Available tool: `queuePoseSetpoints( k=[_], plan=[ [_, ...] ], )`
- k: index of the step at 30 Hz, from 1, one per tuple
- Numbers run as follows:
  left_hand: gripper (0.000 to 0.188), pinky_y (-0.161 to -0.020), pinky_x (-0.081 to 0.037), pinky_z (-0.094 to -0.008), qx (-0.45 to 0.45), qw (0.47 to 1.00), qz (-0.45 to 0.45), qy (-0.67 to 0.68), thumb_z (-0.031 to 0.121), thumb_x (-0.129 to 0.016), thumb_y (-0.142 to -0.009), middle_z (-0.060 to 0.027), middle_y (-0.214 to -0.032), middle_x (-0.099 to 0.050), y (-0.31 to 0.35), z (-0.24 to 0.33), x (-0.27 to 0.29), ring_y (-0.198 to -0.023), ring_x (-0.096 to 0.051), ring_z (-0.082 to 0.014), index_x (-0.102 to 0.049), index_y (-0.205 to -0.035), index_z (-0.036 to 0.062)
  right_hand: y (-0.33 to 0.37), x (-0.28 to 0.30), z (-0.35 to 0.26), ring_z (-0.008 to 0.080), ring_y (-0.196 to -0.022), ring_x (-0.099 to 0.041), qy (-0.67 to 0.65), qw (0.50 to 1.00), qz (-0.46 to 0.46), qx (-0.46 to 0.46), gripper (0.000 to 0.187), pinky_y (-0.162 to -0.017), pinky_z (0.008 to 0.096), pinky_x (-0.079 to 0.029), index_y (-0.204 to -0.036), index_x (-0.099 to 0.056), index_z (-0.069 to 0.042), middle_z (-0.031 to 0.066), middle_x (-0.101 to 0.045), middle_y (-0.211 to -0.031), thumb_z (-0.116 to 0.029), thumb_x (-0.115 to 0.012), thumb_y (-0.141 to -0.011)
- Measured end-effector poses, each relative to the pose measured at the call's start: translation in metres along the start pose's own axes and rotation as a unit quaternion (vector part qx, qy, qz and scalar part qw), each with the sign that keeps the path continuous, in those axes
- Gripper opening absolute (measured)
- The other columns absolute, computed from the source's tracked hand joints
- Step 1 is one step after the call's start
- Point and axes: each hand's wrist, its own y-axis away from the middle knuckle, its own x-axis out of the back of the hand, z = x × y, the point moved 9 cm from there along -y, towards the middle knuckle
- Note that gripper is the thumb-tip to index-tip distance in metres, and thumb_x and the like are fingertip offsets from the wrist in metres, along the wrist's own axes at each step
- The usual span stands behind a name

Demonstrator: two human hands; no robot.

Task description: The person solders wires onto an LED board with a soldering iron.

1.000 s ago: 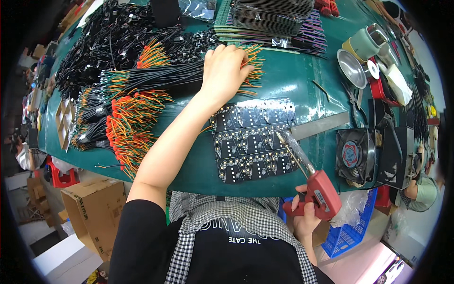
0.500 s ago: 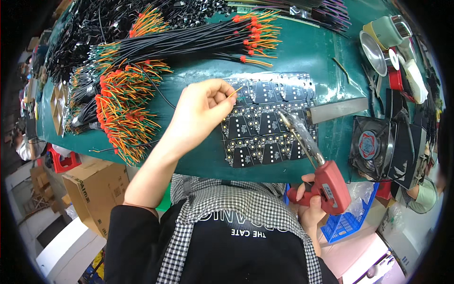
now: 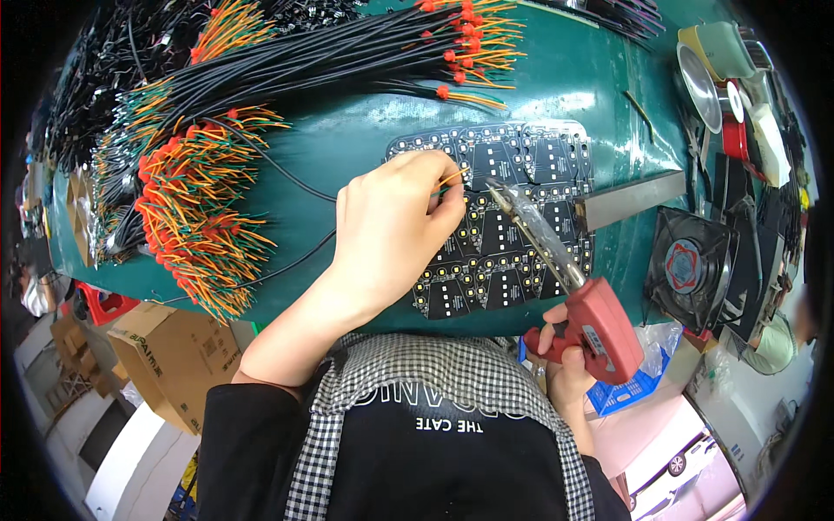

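My left hand (image 3: 387,221) is closed in a pinch on a thin wire (image 3: 453,176), whose orange end sticks out past the fingertips above a panel of black circuit boards (image 3: 499,239). A black cable (image 3: 300,191) runs from the wire bundles to that hand. My right hand (image 3: 569,372) grips a red soldering gun (image 3: 604,334) by its handle. Its metal tip (image 3: 493,186) points up and left over the panel, a short way right of the wire end. Whether the tip touches a board I cannot tell.
Bundles of black cables (image 3: 330,69) and orange-ended wires (image 3: 200,217) cover the left of the green table (image 3: 608,113). A metal bar (image 3: 634,198) lies across the panel's right edge. Farther right are a fan (image 3: 686,265) and a metal bowl (image 3: 698,87). A cardboard box (image 3: 178,360) stands below left.
My left hand has moved right and slightly nearer with the wire. The soldering gun's tip has shifted left and up, closer to the wire end. The view has shifted a little.
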Motion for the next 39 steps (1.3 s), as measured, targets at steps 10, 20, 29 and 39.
queuePoseSetpoints(
  k=[10, 20, 29, 39],
  plan=[
    [0.006, -0.057, -0.048, -0.0386, 0.015, 0.998, -0.013, -0.062, 0.012, -0.063, -0.077, -0.0071, -0.077, -0.063, -0.002, 0.0, -0.002, -0.067, -0.063, -0.0283, -0.06, -0.079, 0.0078, -0.001, -0.004, -0.002, 0.0121, -0.06, -0.049, 0.098, 0.994, 0.024, -0.033, 0.058, -0.054, 0.0249, -0.037, -0.09, -0.056, 0.001, 0.0064, -0.054, -0.071, -0.054, -0.067, -0.077],
    [0.007, -0.057, -0.047, -0.0398, 0.024, 0.996, -0.028, -0.083, 0.014, -0.062, -0.077, -0.0077, -0.076, -0.063, -0.004, 0.001, -0.004, -0.067, -0.062, -0.03, -0.059, -0.079, 0.007, 0.0, 0.003, -0.001, 0.0129, -0.059, -0.05, 0.128, 0.991, 0.035, -0.02, 0.063, -0.054, 0.025, -0.037, -0.103, -0.054, 0.003, 0.0091, -0.057, -0.078, -0.053, -0.068, -0.077],
    [0.006, -0.049, -0.039, -0.0246, 0.038, 0.999, -0.005, 0.012, 0.002, -0.064, -0.078, -0.0031, -0.06, -0.057, -0.005, -0.007, 0.003, -0.049, -0.05, -0.0099, -0.059, -0.081, 0.0039, -0.008, -0.01, -0.01, 0.0117, -0.058, -0.051, 0.046, 0.998, -0.003, -0.03, 0.073, -0.053, 0.024, -0.043, -0.12, -0.046, 0.004, 0.0156, -0.059, -0.101, -0.053, -0.067, -0.079],
    [0.005, -0.047, -0.036, -0.0228, 0.02, 0.999, -0.039, 0.005, -0.001, -0.063, -0.077, -0.0021, -0.057, -0.051, -0.009, -0.005, -0.001, -0.047, -0.044, -0.0066, -0.059, -0.079, 0.0008, -0.013, -0.014, -0.012, 0.012, -0.058, -0.05, 0.064, 0.997, -0.021, -0.04, 0.065, -0.054, 0.0246, -0.04, -0.112, -0.05, 0.005, 0.0109, -0.057, -0.081, -0.049, -0.068, -0.08]
  ],
)
